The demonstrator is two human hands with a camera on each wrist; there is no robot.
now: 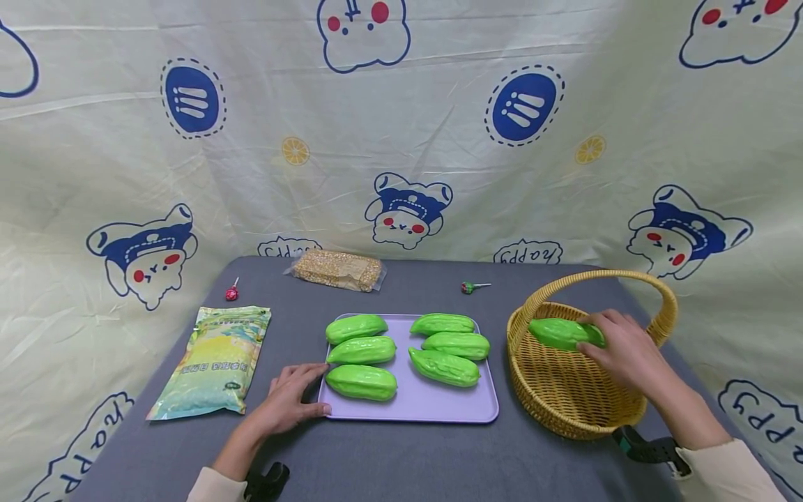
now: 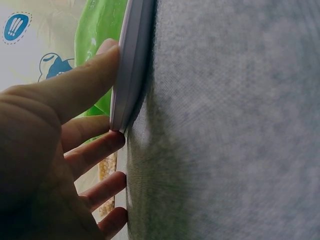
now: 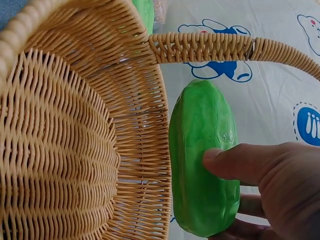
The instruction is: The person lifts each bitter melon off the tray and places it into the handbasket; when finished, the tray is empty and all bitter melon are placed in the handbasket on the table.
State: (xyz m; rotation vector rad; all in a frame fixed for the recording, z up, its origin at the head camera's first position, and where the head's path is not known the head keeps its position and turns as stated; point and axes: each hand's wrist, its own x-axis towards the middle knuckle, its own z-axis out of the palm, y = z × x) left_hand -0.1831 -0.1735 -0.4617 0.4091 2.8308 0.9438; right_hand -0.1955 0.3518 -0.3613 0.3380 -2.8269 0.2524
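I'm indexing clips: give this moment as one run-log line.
left hand: touches purple tray edge | right hand: grips green vegetable at wicker basket | tray load: six green vegetables

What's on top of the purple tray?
Six green gourds: three on the left, three on the right, with bare purple tray between the groups. The tray surface directly under the gourds is covered, so can't be seen.

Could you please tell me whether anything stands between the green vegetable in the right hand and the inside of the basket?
Nothing visible does: the right hand holds the green vegetable over the open basket, and the handle appears clear of it.
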